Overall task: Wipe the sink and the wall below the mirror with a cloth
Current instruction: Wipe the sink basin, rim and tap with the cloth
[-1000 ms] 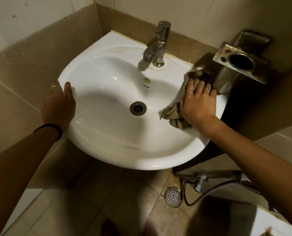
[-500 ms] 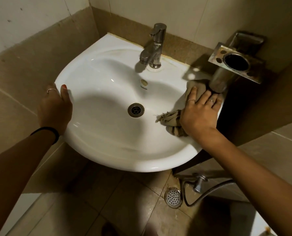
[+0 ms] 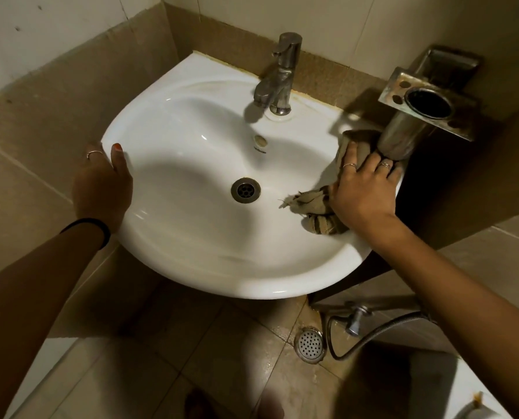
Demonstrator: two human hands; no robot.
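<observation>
Right hand [image 3: 364,189] lies flat on the cloth [image 3: 318,211], fingers straight and spread, pressing it onto the sink [image 3: 191,140] rim at the right side. Fingertips reach under the metal holder [image 3: 400,137] that hangs off the right wall; the cloth's far end touches the holder's cup. The cloth is bunched, with its long axis running near-to-far along the rim, a frayed tail spilling left into the bowl toward the drain [image 3: 245,189].

Left hand [image 3: 101,189] rests on the left rim, thumb over the edge into the bowl, other fingers outside and hidden, so the grip cannot be told fully; it looks like bracing, holds nothing else.

Tap [image 3: 277,83] stands at the far rim, centre.

Judgement: step in hand is wiping the right rim. Unwiped bowl lies left of the cloth hand, the far rim and wall strip behind the tap lie far-left of it. Right hand is the nearer to both, and it already has the cloth. The mirror is not in view. Risk: cloth snagging on the holder.
</observation>
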